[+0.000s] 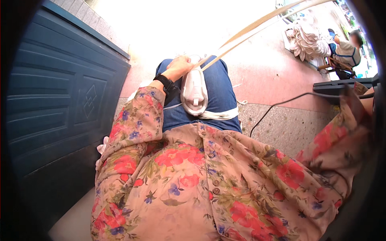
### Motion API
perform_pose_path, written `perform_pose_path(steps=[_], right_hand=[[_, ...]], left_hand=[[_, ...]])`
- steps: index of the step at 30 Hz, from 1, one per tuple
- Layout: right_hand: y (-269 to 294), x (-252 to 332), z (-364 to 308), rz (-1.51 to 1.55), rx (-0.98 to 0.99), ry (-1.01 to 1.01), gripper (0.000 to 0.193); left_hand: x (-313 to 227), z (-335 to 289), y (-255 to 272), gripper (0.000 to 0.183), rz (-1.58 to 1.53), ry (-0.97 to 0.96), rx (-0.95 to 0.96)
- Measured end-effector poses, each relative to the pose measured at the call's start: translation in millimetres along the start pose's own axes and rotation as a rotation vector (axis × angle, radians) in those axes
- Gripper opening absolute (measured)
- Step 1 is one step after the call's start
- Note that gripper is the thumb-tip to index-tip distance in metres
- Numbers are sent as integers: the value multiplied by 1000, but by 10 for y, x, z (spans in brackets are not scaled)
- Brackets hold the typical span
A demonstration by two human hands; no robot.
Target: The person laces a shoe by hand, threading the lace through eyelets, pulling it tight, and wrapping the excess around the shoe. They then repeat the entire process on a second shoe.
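A white shoe (194, 90) lies lengthwise on my lap over blue jeans (220, 88), its heel end toward me. My left hand (179, 65), with a black band on the wrist, is closed on the far end of the shoe. Two long pale strips (253, 30) run taut from near that end to the upper right, out of the picture. A white band (221, 114) lies across my thigh beside the heel. My right arm (337, 136) reaches out to the right rim; its hand is cut off from sight there.
A dark blue panelled door or cabinet (52, 80) stands close on my left. A black cable (277, 105) loops at the right toward a dark flat object (321, 87). Farther right, another person (346, 52) sits beside a heap of white shoe-like pieces (307, 38).
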State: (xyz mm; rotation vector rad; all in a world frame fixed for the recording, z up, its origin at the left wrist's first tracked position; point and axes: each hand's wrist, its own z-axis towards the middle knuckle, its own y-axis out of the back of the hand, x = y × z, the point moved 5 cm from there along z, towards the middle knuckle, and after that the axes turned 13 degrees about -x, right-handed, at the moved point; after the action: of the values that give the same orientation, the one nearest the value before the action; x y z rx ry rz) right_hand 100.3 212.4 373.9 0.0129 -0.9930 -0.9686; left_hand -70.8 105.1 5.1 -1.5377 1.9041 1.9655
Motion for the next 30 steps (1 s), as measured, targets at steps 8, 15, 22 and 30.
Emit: perform_pose_path(steps=[8,15,22,30], right_hand=[[20,48,145,-11,10,19,20],[33,78,199,-10,10,18,23],[24,93,265,-4,16,16,26],[458,262,833,-42,-64,117,30]], left_hand=[[205,-102,102,16,-519,191,110],[-45,-270,145,15,-159,-256,37],[-88,-186,572,22,-355,-211,36],[-580,-106,829,24,-677,-212,141]])
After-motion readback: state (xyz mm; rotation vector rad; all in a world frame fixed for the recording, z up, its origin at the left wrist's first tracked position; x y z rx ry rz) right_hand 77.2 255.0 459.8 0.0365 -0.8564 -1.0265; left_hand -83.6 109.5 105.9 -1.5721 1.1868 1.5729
